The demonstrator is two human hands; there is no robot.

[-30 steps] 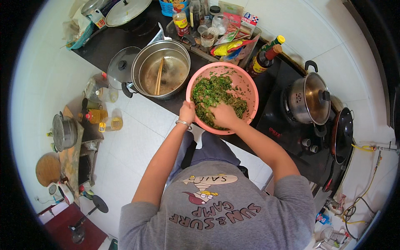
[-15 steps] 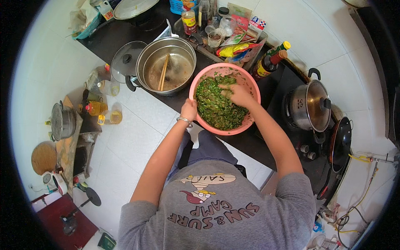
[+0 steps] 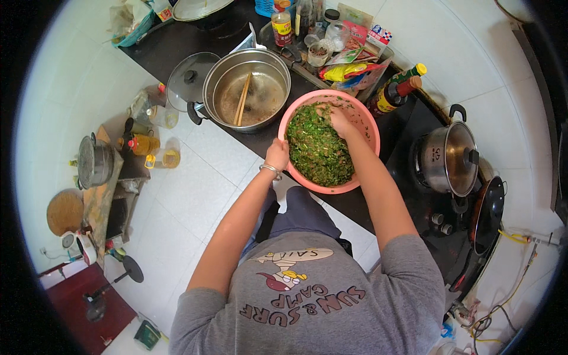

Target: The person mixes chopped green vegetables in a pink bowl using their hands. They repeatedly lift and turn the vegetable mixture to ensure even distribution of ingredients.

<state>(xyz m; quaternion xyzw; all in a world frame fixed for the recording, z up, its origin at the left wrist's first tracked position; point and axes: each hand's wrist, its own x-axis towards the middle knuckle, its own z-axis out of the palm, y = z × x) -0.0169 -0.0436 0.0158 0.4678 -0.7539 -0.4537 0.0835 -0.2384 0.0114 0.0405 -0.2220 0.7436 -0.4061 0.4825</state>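
A pink basin (image 3: 364, 112) at the edge of the dark counter holds a heap of finely chopped greens (image 3: 316, 145) mixed with something brownish. My left hand (image 3: 277, 155), with a silver bangle at its wrist, is closed on the basin's near left rim. On the far right side of the heap, my right hand (image 3: 339, 122) is pushed into the greens. Its fingertips are buried, so their grip is hidden.
Left of the basin stands an open steel pot (image 3: 222, 92) with chopsticks (image 3: 242, 100) in it, beside a glass lid (image 3: 188, 80). Sauce bottles (image 3: 393, 94) are close behind the basin. A lidded pot (image 3: 452, 157) and dark pan (image 3: 488, 213) are at right.
My right hand has gone from above the greens down into them, and the heap has shifted with its far right side pushed in. My left hand still holds the rim. The whole view has shifted slightly.
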